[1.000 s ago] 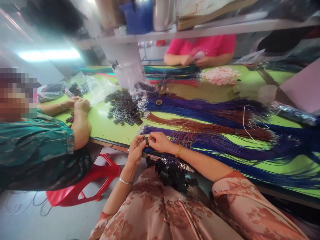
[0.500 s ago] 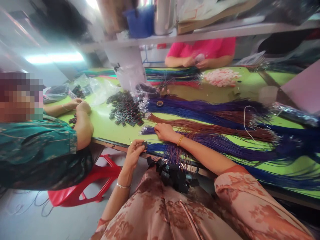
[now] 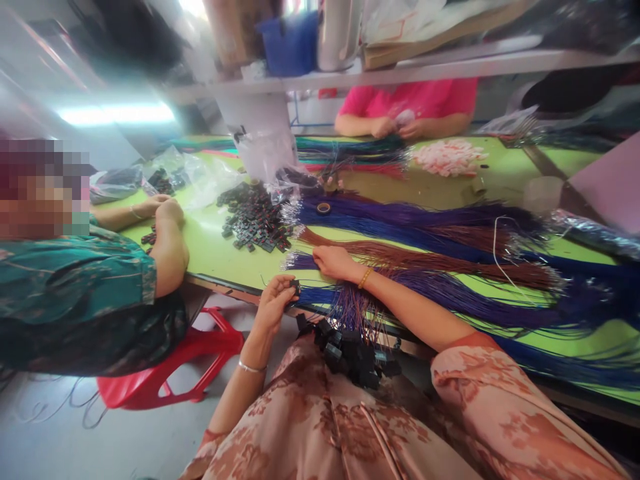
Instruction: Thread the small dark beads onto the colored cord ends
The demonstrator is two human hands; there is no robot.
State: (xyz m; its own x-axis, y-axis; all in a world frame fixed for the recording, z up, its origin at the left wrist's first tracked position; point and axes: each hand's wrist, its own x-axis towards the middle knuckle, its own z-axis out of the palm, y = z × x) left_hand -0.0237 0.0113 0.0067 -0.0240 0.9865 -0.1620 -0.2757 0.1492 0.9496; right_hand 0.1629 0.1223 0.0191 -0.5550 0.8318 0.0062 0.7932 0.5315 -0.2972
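Observation:
My left hand (image 3: 274,303) pinches a small black connector housing (image 3: 295,287) at the table's front edge, beside the left end of some blue wires (image 3: 317,295). My right hand (image 3: 337,263) is closed, its curled fingers on the purple wires (image 3: 303,261) near their silver-tipped ends; how many they grip is hidden. Just beyond it runs a bundle of brown wires (image 3: 400,252). Black connector housings (image 3: 345,350) with wires attached hang in a cluster over the table edge, against my lap.
A heap of small black parts (image 3: 257,217) lies on the green table (image 3: 210,250), with a tape roll (image 3: 323,208) to its right. A co-worker (image 3: 75,287) sits at the left on a red stool (image 3: 150,387). Another person (image 3: 407,107) works across the table, by pale pink pieces (image 3: 450,158).
The whole view has shifted slightly to the right. Both hands keep nearly the same pose, the left with the black housing, the right at the purple wires.

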